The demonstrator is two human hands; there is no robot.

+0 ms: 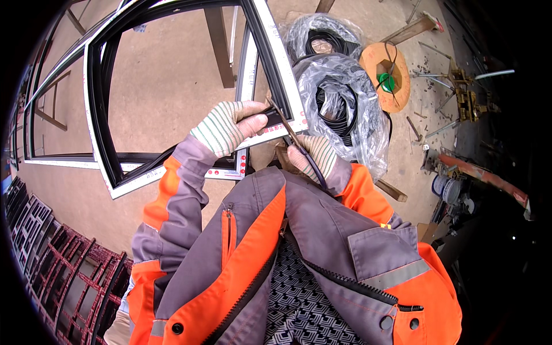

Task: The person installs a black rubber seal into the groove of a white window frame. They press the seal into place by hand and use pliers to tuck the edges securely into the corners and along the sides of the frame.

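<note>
My left hand (221,127), in a white glove with green stripes and bare fingertips, pinches the end of a black rubber strip (269,117). The strip lies at the near right corner of a white-faced window frame (275,43) that has black seal along its inner edge. My right hand (319,156), gloved alike, is closed around the dark handle of a pair of scissors (291,131). Their rusty blades point up and left, right beside the strip and the left fingertips. Whether the blades touch the strip I cannot tell. Some right fingers are hidden behind the handle.
Coils of black rubber seal in clear plastic (368,115) lie right of the frame. Past them is an orange-brown disc (398,60) with a green centre. Metal tools and a red beam (486,181) lie far right; maroon metal racks (80,273) stand lower left.
</note>
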